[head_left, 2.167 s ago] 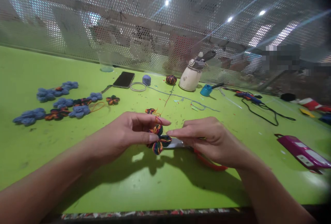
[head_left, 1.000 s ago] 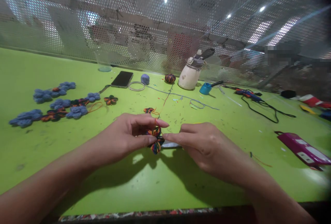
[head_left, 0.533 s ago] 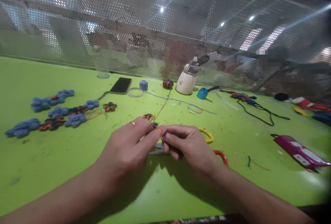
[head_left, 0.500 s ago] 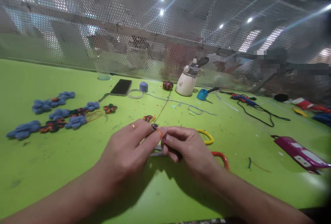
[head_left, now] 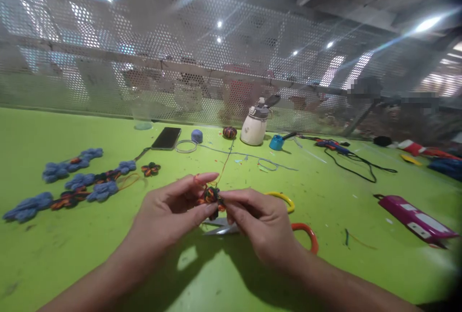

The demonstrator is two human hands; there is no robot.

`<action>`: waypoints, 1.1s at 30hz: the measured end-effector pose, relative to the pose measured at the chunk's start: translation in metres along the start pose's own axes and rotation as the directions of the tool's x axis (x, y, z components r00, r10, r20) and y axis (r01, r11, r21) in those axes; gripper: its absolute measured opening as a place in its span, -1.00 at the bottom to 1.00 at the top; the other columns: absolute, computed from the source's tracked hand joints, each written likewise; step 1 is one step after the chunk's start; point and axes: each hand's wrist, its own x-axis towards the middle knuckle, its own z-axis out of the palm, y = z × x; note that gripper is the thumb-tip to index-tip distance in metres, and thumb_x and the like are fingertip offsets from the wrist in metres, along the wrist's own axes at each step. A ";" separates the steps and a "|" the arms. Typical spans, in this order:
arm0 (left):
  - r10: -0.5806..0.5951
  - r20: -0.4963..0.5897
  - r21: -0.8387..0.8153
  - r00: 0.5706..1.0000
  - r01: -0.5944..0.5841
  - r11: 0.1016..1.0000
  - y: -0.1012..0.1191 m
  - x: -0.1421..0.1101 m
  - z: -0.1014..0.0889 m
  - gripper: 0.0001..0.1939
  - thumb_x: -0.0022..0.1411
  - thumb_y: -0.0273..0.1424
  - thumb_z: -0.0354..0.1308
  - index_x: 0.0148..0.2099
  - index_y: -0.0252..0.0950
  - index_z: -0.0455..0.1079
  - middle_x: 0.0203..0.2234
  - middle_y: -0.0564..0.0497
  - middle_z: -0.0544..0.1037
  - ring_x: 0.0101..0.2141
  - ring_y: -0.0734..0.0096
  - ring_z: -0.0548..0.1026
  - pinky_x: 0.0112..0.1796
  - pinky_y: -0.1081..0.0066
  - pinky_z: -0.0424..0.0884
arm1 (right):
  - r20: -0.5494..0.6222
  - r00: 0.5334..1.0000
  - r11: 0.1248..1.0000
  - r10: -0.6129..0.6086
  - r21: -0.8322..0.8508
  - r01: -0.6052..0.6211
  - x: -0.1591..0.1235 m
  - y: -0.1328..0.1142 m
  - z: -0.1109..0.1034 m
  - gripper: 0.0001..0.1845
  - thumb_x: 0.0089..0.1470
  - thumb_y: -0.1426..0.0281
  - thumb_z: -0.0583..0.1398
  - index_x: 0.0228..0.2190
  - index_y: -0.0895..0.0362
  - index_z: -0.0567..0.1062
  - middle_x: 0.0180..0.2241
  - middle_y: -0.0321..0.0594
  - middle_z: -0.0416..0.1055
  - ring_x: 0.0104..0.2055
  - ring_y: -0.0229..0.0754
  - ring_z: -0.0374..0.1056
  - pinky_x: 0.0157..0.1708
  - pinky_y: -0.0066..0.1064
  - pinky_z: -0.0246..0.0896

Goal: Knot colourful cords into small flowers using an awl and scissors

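A small multicoloured yarn flower is held up between both hands. My left hand pinches it from the left, with a strand of orange yarn looped over the index finger. My right hand grips the flower's right side between thumb and fingertips. From the flower a thin strand runs back to a dark multicoloured yarn ball. Scissors with one yellow and one orange-red handle lie under my right hand, their blades partly open and pointing left.
Blue and multicoloured yarn flowers lie at the left, near a phone. Behind stand a blue yarn ball, a white bottle and a teal pot. At right are a glue gun with its cord and a magenta power strip.
The view has tilted upward. My right hand moved from beside the flower to pinching it. My left hand has turned, showing the flower again. The scissors now lie loose on the table.
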 end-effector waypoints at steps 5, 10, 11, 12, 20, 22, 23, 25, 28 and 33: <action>0.115 0.057 0.065 0.992 -0.119 0.991 -0.003 0.006 -0.015 -0.62 -0.03 -0.43 0.33 -0.09 -0.13 0.51 -0.40 0.08 0.50 -0.34 0.48 0.45 -0.27 0.47 0.42 | 0.191 0.961 0.868 -0.201 -0.419 0.265 -0.002 -0.001 -0.009 -0.58 0.10 0.59 0.04 -0.04 0.11 0.46 -0.46 -0.22 0.39 -0.47 -0.29 0.25 -0.47 -0.45 0.16; 0.097 0.158 -0.038 0.983 -0.092 0.995 -0.002 0.011 -0.023 -0.74 -0.02 -0.50 0.32 -0.23 -0.12 0.56 -0.49 0.13 0.39 -0.41 0.55 0.45 -0.34 0.55 0.38 | 0.342 0.930 0.663 -0.133 -0.667 0.339 -0.006 -0.009 -0.017 -0.47 0.07 0.63 0.01 0.06 0.12 0.36 -0.48 -0.22 0.28 -0.51 -0.27 0.15 -0.52 -0.43 0.00; 0.062 0.184 -0.082 0.981 -0.047 0.996 -0.002 0.011 -0.023 -0.76 -0.01 -0.50 0.31 -0.24 -0.14 0.56 -0.50 0.13 0.40 -0.42 0.56 0.45 -0.35 0.56 0.37 | 0.364 0.925 0.639 -0.107 -0.688 0.344 -0.005 -0.012 -0.018 -0.46 0.07 0.63 0.01 0.07 0.10 0.35 -0.48 -0.22 0.28 -0.52 -0.27 0.14 -0.53 -0.44 -0.02; 0.019 0.214 -0.123 0.977 0.007 0.992 -0.001 0.012 -0.023 -0.78 0.01 -0.50 0.30 -0.24 -0.15 0.56 -0.48 0.12 0.43 -0.43 0.56 0.45 -0.36 0.57 0.35 | 0.381 0.921 0.627 -0.076 -0.700 0.341 -0.005 -0.015 -0.020 -0.45 0.06 0.63 0.01 0.08 0.09 0.35 -0.47 -0.22 0.28 -0.51 -0.27 0.14 -0.52 -0.44 -0.03; -0.078 0.439 -0.284 0.895 0.220 0.933 0.000 0.015 -0.024 -0.97 0.03 -0.54 0.23 -0.42 -0.34 0.46 -0.51 0.06 0.43 -0.47 0.58 0.37 -0.41 0.58 0.28 | 0.469 0.881 0.921 0.071 -0.370 0.123 0.006 -0.030 -0.032 -0.56 0.09 0.63 0.06 -0.06 0.06 0.49 -0.40 -0.28 0.47 -0.45 -0.36 0.25 -0.45 -0.53 0.09; -0.082 0.440 -0.304 0.894 0.234 0.924 -0.001 0.015 -0.023 -0.93 0.01 -0.54 0.25 -0.45 -0.34 0.41 -0.50 0.07 0.42 -0.48 0.58 0.36 -0.43 0.57 0.27 | 0.452 0.883 0.951 0.124 -0.309 0.024 0.007 -0.027 -0.032 -0.59 0.09 0.59 0.08 -0.08 0.05 0.51 -0.44 -0.30 0.46 -0.51 -0.39 0.18 -0.53 -0.55 0.04; -0.081 0.438 -0.314 0.895 0.237 0.919 -0.001 0.014 -0.023 -0.91 0.01 -0.54 0.26 -0.46 -0.33 0.39 -0.49 0.07 0.42 -0.49 0.58 0.35 -0.44 0.56 0.27 | 0.438 0.886 0.959 0.149 -0.283 -0.021 0.007 -0.025 -0.032 -0.61 0.09 0.57 0.10 -0.09 0.06 0.52 -0.47 -0.31 0.43 -0.55 -0.40 0.13 -0.57 -0.56 0.00; -0.079 0.442 -0.318 0.893 0.238 0.918 -0.001 0.013 -0.022 -0.90 0.01 -0.54 0.27 -0.43 -0.32 0.39 -0.49 0.07 0.43 -0.48 0.57 0.36 -0.44 0.55 0.27 | 0.411 0.893 0.969 0.185 -0.230 -0.094 0.007 -0.022 -0.031 -0.67 0.11 0.52 0.12 -0.10 0.08 0.53 -0.53 -0.32 0.38 -0.58 -0.41 0.04 -0.62 -0.56 -0.06; -0.095 0.434 -0.290 0.896 0.239 0.927 -0.002 0.011 -0.022 -0.78 0.03 -0.52 0.27 -0.21 -0.28 0.44 -0.45 0.07 0.43 -0.44 0.55 0.38 -0.41 0.53 0.30 | 0.374 0.905 0.974 0.205 -0.169 -0.151 0.007 -0.021 -0.026 -0.71 0.10 0.48 0.14 -0.15 0.13 0.56 -0.58 -0.33 0.32 -0.59 -0.42 0.02 -0.63 -0.56 -0.09; -0.097 0.381 -0.281 0.919 0.215 0.935 0.000 0.012 -0.021 -0.32 0.05 -0.52 0.27 0.20 -0.12 0.18 -0.36 0.06 0.45 -0.36 0.51 0.41 -0.36 0.50 0.32 | 0.319 0.913 0.966 0.256 -0.119 -0.229 0.008 -0.021 -0.020 -0.74 0.09 0.45 0.17 -0.17 0.13 0.57 -0.59 -0.32 0.29 -0.57 -0.41 0.07 -0.60 -0.55 -0.05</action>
